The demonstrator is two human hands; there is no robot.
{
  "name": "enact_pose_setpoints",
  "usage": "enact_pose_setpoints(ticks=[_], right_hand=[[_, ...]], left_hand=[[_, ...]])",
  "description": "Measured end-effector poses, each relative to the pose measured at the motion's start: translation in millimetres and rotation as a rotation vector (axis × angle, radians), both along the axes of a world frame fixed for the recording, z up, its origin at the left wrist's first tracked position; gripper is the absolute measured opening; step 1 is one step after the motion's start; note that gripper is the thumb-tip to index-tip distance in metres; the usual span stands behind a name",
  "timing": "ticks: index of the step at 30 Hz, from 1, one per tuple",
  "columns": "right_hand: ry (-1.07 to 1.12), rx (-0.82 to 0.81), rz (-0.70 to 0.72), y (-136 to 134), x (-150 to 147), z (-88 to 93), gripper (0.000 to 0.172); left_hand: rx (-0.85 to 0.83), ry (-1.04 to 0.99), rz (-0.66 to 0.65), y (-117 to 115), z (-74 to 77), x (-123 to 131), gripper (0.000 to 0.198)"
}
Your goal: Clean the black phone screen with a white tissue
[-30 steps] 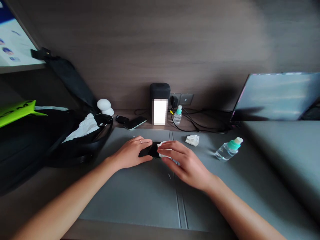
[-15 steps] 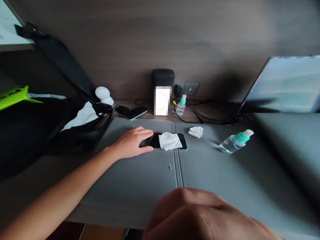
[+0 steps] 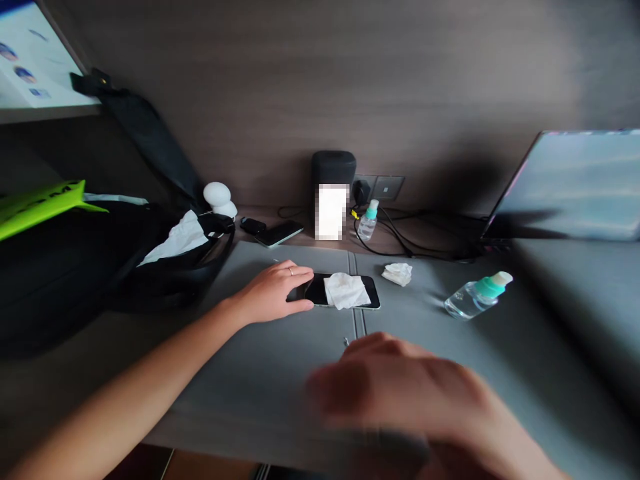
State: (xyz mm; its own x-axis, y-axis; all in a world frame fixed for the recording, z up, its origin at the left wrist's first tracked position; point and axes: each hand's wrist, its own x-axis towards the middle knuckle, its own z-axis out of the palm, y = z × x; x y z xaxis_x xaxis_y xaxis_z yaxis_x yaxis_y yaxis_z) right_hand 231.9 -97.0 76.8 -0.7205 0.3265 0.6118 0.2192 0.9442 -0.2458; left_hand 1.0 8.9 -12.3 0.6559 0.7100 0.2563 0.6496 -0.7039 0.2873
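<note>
Phone (image 3: 345,293) lying flat, screen up, on the grey mat (image 3: 280,373), its long axis running left to right across the view, straddling the mat's centre seam. A white wipe (image 3: 346,291) rests on the middle of the screen. Left hand (image 3: 273,293), palm down with fingers loosely spread, presses on the phone's left end and pins it. Right hand (image 3: 400,393) is raised close to the camera, blurred, well apart from the phone and nearer the body; its grip cannot be told, and nothing is seen in it. Wipe and phone lie forward and slightly left of that hand. Bottle (image 3: 477,295) lies on its side to the right.
</note>
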Motion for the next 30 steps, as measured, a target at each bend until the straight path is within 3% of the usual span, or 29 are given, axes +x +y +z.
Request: enact_pose_setpoints(ticks=[3, 6, 8, 11, 19, 26, 30], right_hand=[[0.030, -0.014, -0.079, 33, 9, -11.0, 0.057], [-0.053, -0.031, -0.257, 67, 19, -41.0, 0.031], [-0.112, -0.083, -0.342, 82, 23, -60.5, 0.025], [-0.226, -0.133, -0.350, 88, 24, -76.8, 0.021], [-0.274, -0.189, -0.455, 90, 20, -82.3, 0.019], [-0.211, -0.247, -0.274, 94, 14, -83.0, 0.019], [-0.175, -0.254, -0.348, 99, 15, -85.6, 0.019]], left_hand=[[-0.007, -0.016, -0.034, 0, 0.0, 1, 0.047], [0.011, -0.008, 0.012, -1, -0.5, 3, 0.045], [0.004, -0.005, 0.020, -1, -0.8, 3, 0.048], [-0.002, 0.004, 0.011, 0, -1.0, 3, 0.051], [-0.010, -0.011, 0.000, 0, 0.8, 3, 0.050], [-0.023, 0.012, 0.010, 0, 0.4, 3, 0.050], [-0.021, 0.013, 0.010, 1, 0.7, 3, 0.050]])
